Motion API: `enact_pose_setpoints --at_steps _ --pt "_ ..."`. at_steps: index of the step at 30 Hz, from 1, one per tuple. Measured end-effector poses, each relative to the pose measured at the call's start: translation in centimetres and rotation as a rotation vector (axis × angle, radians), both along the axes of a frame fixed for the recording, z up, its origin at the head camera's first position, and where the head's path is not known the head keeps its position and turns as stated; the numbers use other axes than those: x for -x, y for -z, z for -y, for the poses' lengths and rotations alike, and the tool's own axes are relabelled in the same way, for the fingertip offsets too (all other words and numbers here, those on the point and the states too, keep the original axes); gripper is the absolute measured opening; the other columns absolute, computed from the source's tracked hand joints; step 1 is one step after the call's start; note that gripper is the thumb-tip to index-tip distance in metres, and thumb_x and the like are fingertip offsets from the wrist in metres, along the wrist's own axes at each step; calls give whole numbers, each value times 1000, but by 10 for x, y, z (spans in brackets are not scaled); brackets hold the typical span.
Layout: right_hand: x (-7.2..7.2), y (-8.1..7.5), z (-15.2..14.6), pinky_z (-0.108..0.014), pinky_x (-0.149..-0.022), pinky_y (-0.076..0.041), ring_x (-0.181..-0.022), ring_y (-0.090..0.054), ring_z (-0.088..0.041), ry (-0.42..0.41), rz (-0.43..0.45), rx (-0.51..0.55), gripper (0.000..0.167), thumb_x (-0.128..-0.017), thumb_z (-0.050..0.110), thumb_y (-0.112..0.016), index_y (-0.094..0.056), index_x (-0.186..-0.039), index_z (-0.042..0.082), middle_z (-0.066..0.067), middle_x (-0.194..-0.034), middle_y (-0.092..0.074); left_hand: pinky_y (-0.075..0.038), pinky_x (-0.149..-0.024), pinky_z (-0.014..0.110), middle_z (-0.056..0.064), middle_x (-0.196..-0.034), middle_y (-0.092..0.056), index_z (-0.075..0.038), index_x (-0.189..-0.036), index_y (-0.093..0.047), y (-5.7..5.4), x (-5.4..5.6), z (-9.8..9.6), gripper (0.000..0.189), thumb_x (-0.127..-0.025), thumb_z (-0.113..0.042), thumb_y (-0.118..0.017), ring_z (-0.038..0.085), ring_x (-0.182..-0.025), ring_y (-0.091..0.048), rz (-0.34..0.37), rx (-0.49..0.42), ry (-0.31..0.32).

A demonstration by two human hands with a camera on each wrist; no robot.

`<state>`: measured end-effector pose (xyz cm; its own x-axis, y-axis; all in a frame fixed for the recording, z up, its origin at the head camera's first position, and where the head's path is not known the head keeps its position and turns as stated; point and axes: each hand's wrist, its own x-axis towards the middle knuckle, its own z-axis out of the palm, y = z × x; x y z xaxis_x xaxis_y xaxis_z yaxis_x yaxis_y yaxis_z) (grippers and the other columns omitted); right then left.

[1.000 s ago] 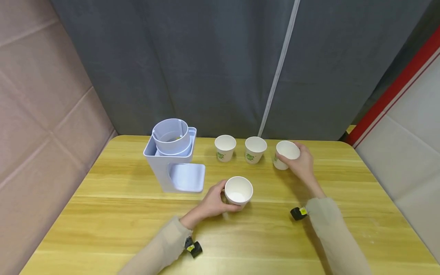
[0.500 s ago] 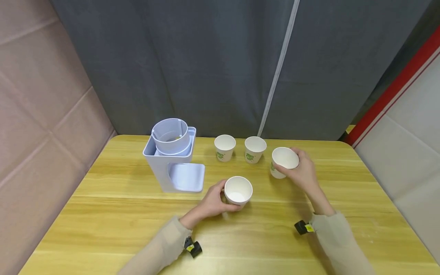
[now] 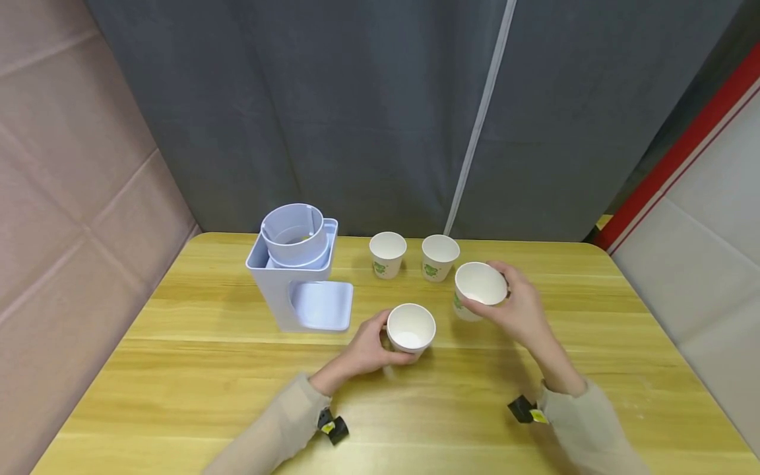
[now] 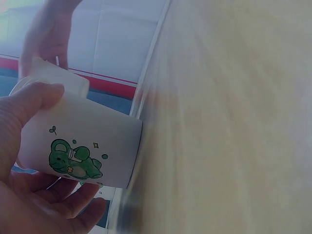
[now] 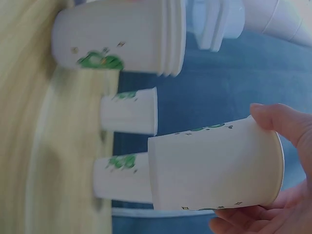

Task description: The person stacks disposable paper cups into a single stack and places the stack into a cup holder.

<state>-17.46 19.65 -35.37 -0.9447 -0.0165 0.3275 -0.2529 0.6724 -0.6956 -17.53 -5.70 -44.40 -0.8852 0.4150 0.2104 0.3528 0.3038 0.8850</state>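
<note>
My left hand [image 3: 369, 346] grips a white paper cup stack [image 3: 411, 328] standing upright on the table, thumb on the near side and fingers behind. In the right wrist view, nested rims show at the mouth of the stack [image 5: 117, 36]; a green cartoon animal is printed on the stack [image 4: 73, 158] in the left wrist view. My right hand [image 3: 522, 310] holds a single paper cup [image 3: 479, 284] near its rim, off the table and right of the stack. That held cup [image 5: 214, 165] looks upright. Two more paper cups, one left [image 3: 388, 255] and one right [image 3: 440, 258], stand at the back.
A pale blue plastic dispenser [image 3: 276, 297] with a round hopper [image 3: 295, 234] stands left of the cups. Its flat tray [image 3: 323, 307] juts toward the right. A grey curtain [image 3: 356, 132] hangs behind the wooden table [image 3: 196, 396], with pale walls on both sides.
My right hand has lifted its cup from the right end of the back row and brought it left and nearer, toward the stack. My left hand and the stack have stayed in place.
</note>
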Motion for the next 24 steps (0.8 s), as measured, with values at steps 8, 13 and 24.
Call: enact_pose_setpoints --at_steps 8,13,24 --pt "-9 -12 14 -30 -74 -44 -94 -55 -24 -50 -95 9 71 -63 17 -86 -53 -123 -1 -16 -113 -60 -44 -93 40 13 -114 -62 2 -122 -53 0 0 0 70 -62 -14 -86 24 -105 -57 3 -14 5" --pt "-12 -19 23 -28 -73 -46 -93 -56 -21 -98 -123 32 69 -63 15 -86 -54 -122 0 -13 -110 -61 -45 -91 38 13 -114 -61 2 -123 -52 0 0 0 70 -63 -13 -85 24 -105 -57 6 -31 14" --pt "-19 -27 45 -32 -74 -50 -94 -56 -19 -222 -141 67 72 -61 13 -87 -53 -123 0 -10 -110 -61 -46 -91 35 12 -113 -61 2 -122 -52 -1 1 1 68 -65 -12 -85 23 -104 -57 22 -34 23"
